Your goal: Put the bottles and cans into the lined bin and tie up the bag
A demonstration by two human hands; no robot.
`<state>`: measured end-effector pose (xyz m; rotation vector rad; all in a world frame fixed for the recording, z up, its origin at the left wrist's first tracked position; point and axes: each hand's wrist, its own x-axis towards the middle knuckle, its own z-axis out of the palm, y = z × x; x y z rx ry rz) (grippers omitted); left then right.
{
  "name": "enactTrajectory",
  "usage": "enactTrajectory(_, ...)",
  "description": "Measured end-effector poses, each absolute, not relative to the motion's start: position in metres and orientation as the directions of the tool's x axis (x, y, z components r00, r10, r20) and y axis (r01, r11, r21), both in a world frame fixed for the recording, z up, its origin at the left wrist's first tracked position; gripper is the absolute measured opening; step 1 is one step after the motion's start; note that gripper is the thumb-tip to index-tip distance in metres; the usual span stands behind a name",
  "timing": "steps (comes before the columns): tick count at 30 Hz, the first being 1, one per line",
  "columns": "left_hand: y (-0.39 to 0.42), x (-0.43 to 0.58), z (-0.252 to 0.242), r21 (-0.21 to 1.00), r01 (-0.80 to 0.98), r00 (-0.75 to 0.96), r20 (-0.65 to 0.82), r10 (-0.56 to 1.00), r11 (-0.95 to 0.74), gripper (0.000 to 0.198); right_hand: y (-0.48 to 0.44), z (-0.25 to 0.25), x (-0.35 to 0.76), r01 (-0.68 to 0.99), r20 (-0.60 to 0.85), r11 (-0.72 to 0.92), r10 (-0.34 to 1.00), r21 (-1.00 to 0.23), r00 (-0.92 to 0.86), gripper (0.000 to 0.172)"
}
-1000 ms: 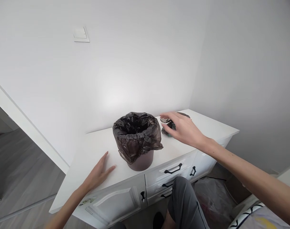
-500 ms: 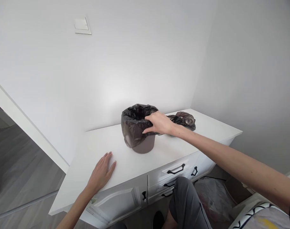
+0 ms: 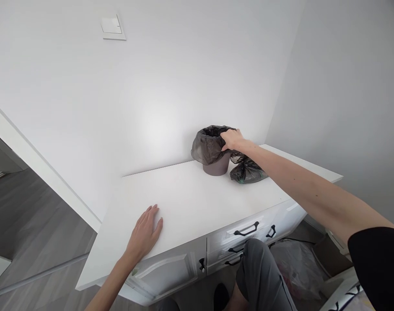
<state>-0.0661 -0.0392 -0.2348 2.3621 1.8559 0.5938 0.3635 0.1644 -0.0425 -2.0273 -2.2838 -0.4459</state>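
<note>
A small brownish-grey trash bin [image 3: 215,167] stands upright near the back of the white cabinet top [image 3: 171,198]. Its rim is lined with a dark translucent garbage bag [image 3: 207,149] folded over the outside. My right hand [image 3: 232,139] grips the bin's near right rim through the bag, thumb outside. Beside the bin on the right lies a second dark bag [image 3: 247,172], filled and tied, partly hidden behind my right forearm. My left hand [image 3: 144,233] rests flat on the cabinet top near its front left, fingers stretched out, holding nothing.
Drawers with black handles [image 3: 246,229] front the cabinet. A white wall [image 3: 151,86] rises behind it, with a light switch [image 3: 113,26]. On the floor at right sit a clear plastic bag [image 3: 297,268] and a brown box [image 3: 331,255]. My knee [image 3: 258,268] is close to the drawers.
My right hand has shifted the lined bin to the right and back, close to the wall and beside the filled bag. My left hand stays flat on the cabinet top.
</note>
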Motion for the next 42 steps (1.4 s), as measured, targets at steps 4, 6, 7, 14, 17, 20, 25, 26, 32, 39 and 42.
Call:
enactTrajectory(4, -0.041, -0.064, -0.232, 0.291, 0.922, 0.188, 0.245, 0.951, -0.257, 0.054, 0.177, -0.050, 0.376, 0.982, 0.261, 0.041, 0.961, 0.184, -0.089, 0.038)
enactTrajectory(6, -0.041, -0.063, -0.233, 0.288, 0.923, 0.186, 0.241, 0.952, -0.254, 0.054, 0.182, -0.055, 0.379, 0.984, 0.273, 0.006, 0.960, 0.180, -0.055, 0.040)
enactTrajectory(7, -0.041, -0.063, -0.233, 0.288, 0.924, 0.184, 0.239, 0.954, -0.250, 0.054, 0.184, -0.058, 0.378, 0.985, 0.286, -0.017, 0.958, 0.170, -0.033, 0.042)
enactTrajectory(14, -0.039, -0.061, -0.234, 0.298, 0.923, 0.176, 0.238, 0.955, -0.244, 0.054, 0.160, -0.082, 0.342, 0.983, 0.538, 0.181, 0.826, 0.028, -0.167, 0.078)
enactTrajectory(17, -0.039, -0.061, -0.234, 0.298, 0.921, 0.175, 0.259, 0.950, -0.251, 0.055, 0.125, -0.112, 0.320, 0.899, 0.544, 0.437, 0.759, -0.019, -0.357, 0.077)
enactTrajectory(20, -0.037, -0.063, -0.237, 0.296, 0.918, 0.181, 0.278, 0.943, -0.263, 0.054, 0.081, -0.165, 0.308, 0.763, 0.449, 0.632, 0.727, -0.140, -0.519, 0.071)
enactTrajectory(25, -0.032, -0.069, -0.246, 0.270, 0.917, 0.212, 0.294, 0.932, -0.294, 0.056, 0.031, -0.253, 0.310, 0.782, 0.282, 0.503, 0.862, -0.368, -0.421, 0.066)
enactTrajectory(26, -0.031, -0.069, -0.247, 0.265, 0.918, 0.216, 0.293, 0.931, -0.296, 0.056, 0.027, -0.263, 0.310, 0.799, 0.257, 0.462, 0.885, -0.385, -0.388, 0.067)
enactTrajectory(32, -0.030, -0.072, -0.247, 0.248, 0.921, 0.229, 0.276, 0.933, -0.299, 0.060, 0.024, -0.266, 0.301, 0.857, 0.179, 0.370, 0.928, -0.359, -0.326, 0.074)
enactTrajectory(39, -0.031, -0.074, -0.251, 0.233, 0.910, 0.266, 0.305, 0.914, -0.343, 0.059, 0.022, -0.262, 0.295, 0.870, 0.186, 0.362, 0.931, -0.334, -0.315, 0.070)
enactTrajectory(42, -0.031, -0.075, -0.253, 0.218, 0.911, 0.275, 0.308, 0.911, -0.349, 0.060, 0.024, -0.266, 0.295, 0.873, 0.195, 0.360, 0.930, -0.328, -0.311, 0.070)
